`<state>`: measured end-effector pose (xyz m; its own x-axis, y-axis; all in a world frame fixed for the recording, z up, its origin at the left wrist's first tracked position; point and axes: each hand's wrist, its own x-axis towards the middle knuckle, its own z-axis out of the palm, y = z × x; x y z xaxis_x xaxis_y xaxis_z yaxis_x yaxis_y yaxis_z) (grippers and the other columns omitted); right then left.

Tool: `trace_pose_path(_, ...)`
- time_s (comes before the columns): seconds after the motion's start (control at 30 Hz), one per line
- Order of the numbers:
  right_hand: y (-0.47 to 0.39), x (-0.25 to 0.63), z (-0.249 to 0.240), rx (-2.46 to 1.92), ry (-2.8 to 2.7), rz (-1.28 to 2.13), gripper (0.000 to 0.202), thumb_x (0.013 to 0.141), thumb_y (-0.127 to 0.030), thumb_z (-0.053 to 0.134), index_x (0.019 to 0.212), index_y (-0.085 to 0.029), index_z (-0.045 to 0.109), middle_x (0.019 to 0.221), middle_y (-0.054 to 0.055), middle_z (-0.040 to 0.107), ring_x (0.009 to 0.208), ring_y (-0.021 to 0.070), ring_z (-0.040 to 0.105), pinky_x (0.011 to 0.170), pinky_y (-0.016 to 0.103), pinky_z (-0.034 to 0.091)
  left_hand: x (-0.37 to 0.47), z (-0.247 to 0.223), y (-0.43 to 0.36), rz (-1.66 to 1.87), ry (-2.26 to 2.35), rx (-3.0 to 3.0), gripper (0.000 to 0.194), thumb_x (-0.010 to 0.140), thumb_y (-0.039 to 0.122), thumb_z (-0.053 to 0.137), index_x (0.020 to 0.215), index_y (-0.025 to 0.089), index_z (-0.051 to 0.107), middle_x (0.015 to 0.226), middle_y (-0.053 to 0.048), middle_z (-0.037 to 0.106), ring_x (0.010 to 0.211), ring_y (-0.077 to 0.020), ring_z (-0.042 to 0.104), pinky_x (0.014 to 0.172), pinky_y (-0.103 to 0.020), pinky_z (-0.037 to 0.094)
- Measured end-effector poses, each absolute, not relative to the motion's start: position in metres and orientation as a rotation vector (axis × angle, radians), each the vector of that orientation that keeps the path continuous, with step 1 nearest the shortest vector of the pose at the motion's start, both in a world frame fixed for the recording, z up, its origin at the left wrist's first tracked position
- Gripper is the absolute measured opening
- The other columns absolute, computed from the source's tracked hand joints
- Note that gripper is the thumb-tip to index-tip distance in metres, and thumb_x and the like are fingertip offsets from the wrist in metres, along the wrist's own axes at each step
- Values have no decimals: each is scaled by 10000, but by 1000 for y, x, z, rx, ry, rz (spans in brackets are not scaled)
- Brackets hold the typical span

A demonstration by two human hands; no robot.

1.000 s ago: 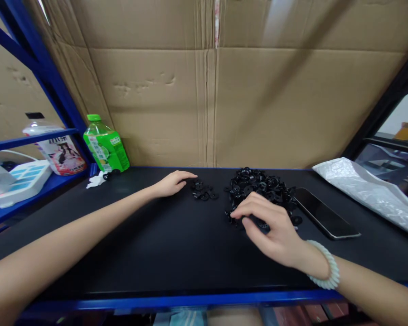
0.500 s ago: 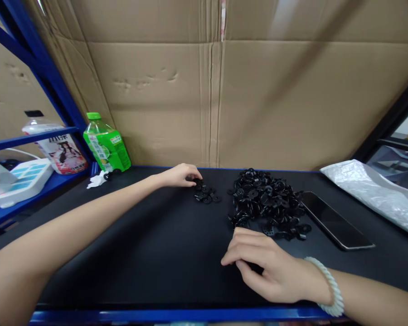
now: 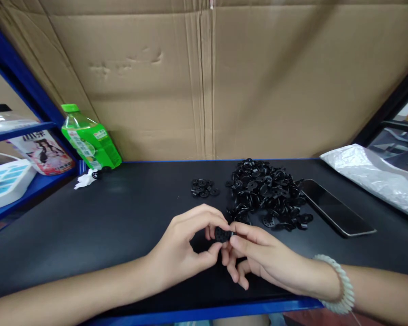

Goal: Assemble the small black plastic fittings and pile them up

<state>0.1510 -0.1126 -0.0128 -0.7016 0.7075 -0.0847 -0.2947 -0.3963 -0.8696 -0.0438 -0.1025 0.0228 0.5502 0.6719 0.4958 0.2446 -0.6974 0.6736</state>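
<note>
Grip: my left hand (image 3: 182, 244) pinches the rim of a round, perforated black piece (image 3: 221, 234); my right hand (image 3: 275, 253) pinches its narrow end, probably to steady it from both sides. Piece sits above the matte tabletop (image 3: 149, 199). Beyond: small cluster (image 3: 204, 188), apart from the glossy heap (image 3: 265, 194) (separation looks deliberate, I judge). Smooth phone (image 3: 336, 207) beside heap; crinkled silvery pouch (image 3: 374, 174) farther right.

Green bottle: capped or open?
Capped: the green bottle has its green cap seated on the neck. How tightly it is screwed on, I cannot tell.
</note>
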Motion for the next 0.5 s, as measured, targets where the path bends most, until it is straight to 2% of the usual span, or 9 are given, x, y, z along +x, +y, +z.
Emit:
trace_pose_path(0.1,-110,153,-11,-607,-1173,2163,189,929,-306,538,980,-124,552,758,31,575,602,100,584,530,207,444,-41,15,-109,1109,715,2057,268,756,2,625,972,159,648,976,-58,650,698,-109,575,657,-233,522)
trace_pose_path(0.27,-103,158,-10,-559,-1114,2351,271,868,-351,625,1007,-141,526,722,30,589,633,129,598,564,236,433,-39,11,-108,1072,680,1747,210,753,55,705,938,155,695,980,-80,700,927,-188,646,837,-293,531)
trace_pose_path(0.37,-99,158,-9,-534,-1105,2407,261,830,-339,664,930,-139,530,713,21,573,636,138,600,565,247,428,-39,11,-107,1059,673,1667,210,753,50,709,928,166,718,978,-76,713,914,-184,665,829,-284,542)
trace_pose_path(0.5,-97,157,-4,-562,-1118,2386,197,822,-225,630,967,-143,525,773,29,589,684,148,613,615,275,463,-39,9,-105,1094,643,1825,245,748,43,713,950,178,739,964,-80,720,852,-184,678,766,-279,558)
